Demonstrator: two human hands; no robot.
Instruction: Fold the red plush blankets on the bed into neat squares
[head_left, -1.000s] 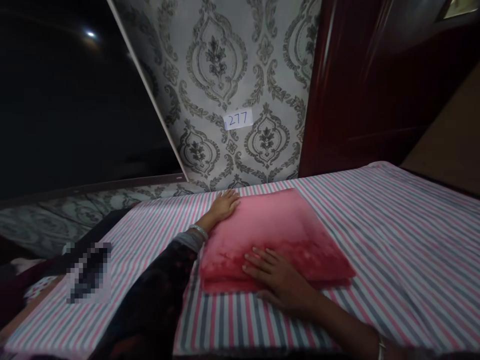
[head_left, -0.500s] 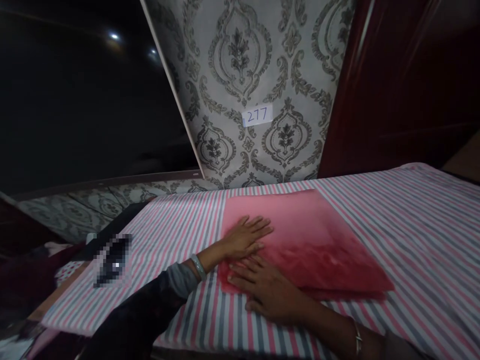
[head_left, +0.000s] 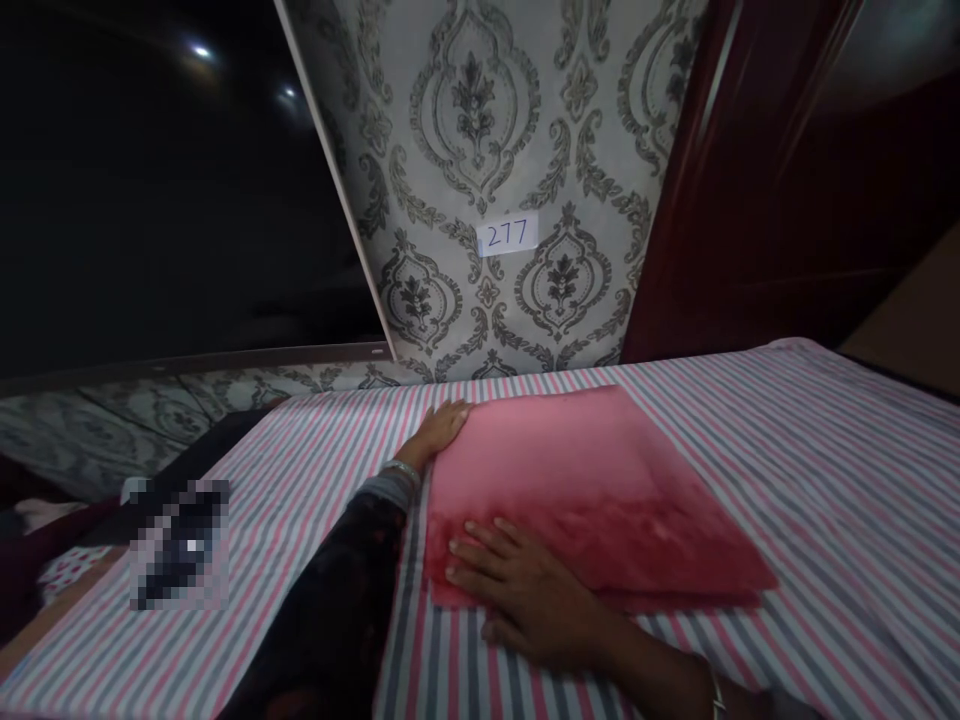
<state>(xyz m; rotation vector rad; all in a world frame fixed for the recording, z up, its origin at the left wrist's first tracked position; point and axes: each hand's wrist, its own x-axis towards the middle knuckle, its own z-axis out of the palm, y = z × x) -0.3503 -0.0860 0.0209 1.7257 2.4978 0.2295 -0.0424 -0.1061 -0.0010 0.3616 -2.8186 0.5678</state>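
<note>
A folded cloth point(head_left: 570, 450), pale pink toward the back and deeper red and plush-looking along the front, lies flat on a striped sheet point(head_left: 315, 480). At its far left corner rests my left hand point(head_left: 442, 427), fingers extended against the edge. My right hand point(head_left: 525, 590) lies palm down on the red front left part, its fingers stretched and slightly spread. Neither hand grips anything that I can see. The layers of the fold show along the front edge.
A pixelated dark object point(head_left: 180, 545) sits on the sheet at the left. A large black screen point(head_left: 172, 200) stands behind, beside patterned wallpaper with a paper label point(head_left: 508, 234) marked 277. Dark red glossy panelling point(head_left: 757, 200) rises at the back right.
My left hand has slid from the top of the cloth away to its far left corner. My right hand stays at the front left. The view has shifted slightly.
</note>
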